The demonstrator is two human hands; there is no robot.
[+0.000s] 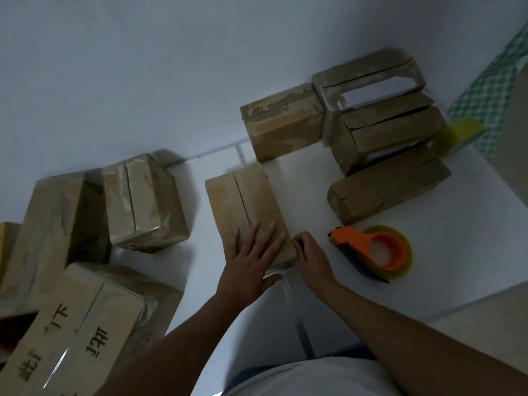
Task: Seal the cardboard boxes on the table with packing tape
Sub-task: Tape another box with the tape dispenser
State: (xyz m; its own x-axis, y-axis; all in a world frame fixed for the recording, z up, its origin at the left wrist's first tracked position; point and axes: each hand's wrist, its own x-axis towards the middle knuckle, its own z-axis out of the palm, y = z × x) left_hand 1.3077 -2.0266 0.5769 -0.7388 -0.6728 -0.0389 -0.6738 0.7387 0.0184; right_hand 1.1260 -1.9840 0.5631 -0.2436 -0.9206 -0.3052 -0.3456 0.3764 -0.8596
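Observation:
A small brown cardboard box (243,201) lies in the middle of the white table (314,195), its top seam running away from me. My left hand (253,260) presses flat on the box's near end, fingers straight and spread. My right hand (310,254) touches the box's near right corner with curled fingertips; whether it pinches anything there is unclear. An orange tape dispenser (374,248) with a yellowish tape roll lies on the table just right of my right hand, held by neither hand.
Three taped boxes (143,201) stand at the left, one with black characters (77,332). Several worn boxes (383,130) are stacked at the back right against the wall. A second yellow tape roll (454,135) lies by a green checked cloth (485,90).

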